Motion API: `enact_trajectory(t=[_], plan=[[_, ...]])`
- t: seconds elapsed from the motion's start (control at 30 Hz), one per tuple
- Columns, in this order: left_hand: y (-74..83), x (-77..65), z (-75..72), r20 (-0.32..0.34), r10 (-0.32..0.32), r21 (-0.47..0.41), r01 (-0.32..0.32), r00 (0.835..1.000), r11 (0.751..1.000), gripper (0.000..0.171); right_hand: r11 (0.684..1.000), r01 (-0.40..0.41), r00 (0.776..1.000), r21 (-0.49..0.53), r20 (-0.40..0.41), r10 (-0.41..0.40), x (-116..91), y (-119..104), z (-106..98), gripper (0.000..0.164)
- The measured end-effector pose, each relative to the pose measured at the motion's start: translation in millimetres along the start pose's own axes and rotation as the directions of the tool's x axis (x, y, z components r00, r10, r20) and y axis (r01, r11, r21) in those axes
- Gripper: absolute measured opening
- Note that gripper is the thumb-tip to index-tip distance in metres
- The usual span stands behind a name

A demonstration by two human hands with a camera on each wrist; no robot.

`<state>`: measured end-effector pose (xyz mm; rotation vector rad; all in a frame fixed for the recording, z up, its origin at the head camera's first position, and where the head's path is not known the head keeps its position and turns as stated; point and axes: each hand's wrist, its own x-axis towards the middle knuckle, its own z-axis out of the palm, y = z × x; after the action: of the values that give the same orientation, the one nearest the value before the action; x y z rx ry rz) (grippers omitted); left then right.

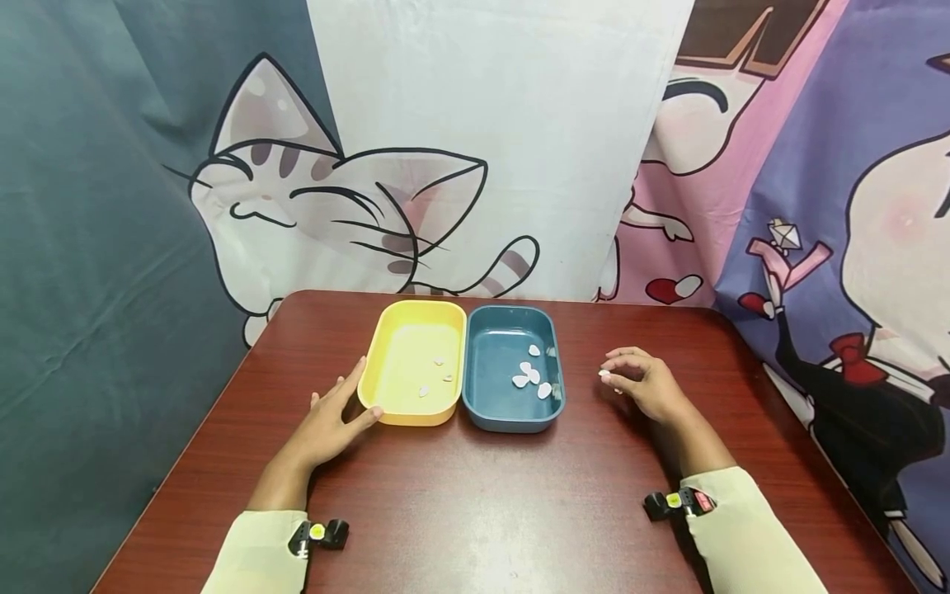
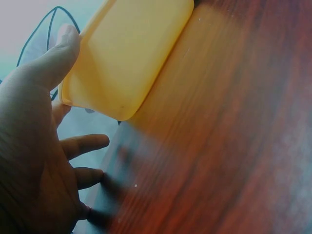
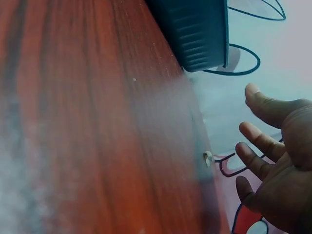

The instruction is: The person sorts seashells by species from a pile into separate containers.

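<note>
My left hand [image 1: 326,433] rests at the near left corner of a yellow tray [image 1: 413,418]. Its thumb lies against the front rim, the index finger along the left side; the other fingers spread free in the left wrist view. To the right of the blue tray [image 1: 512,425], my right hand [image 1: 647,388] hovers over the table with loosely bent fingers. In the right wrist view, its thumb and index fingertips stand apart. A small whitish shell-like piece [image 3: 208,158] shows beyond the fingertips there. The head view has a white piece [image 1: 604,374] right at the thumb tip.
Several white shell-like pieces [image 1: 521,381] lie in the blue tray. Three smaller pale pieces [image 1: 424,391] are in the yellow one. Both trays stand side by side near the back of the brown wooden table [image 1: 460,511]. A printed cartoon curtain [image 1: 579,124] hangs behind.
</note>
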<state>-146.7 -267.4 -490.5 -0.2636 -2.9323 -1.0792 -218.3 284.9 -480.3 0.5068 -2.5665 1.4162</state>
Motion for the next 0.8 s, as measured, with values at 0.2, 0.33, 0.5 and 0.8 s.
enact_trajectory(t=[0.2,0.33,0.5,0.8], plan=[[0.4,0.1,1.0,0.001,0.007,-0.001,-0.007,1.0,1.0,0.095,0.999,-0.045,0.999,0.002,0.012,0.045,8,-12,2,0.015],[-0.3,0.7,1.1,0.002,0.008,-0.002,-0.008,1.0,1.0,0.095,0.996,-0.061,0.998,-0.058,0.001,0.061,14,-21,4,0.015],[-1.9,1.6,0.2,0.008,-0.002,0.001,0.002,1.0,1.0,0.095,0.994,-0.056,0.998,-0.089,-0.021,0.055,23,-37,9,0.014],[0.8,0.8,-0.4,0.007,0.0,-0.001,0.0,1.0,1.0,0.095,0.998,-0.041,0.999,-0.037,-0.027,0.04,38,-70,30,0.016]])
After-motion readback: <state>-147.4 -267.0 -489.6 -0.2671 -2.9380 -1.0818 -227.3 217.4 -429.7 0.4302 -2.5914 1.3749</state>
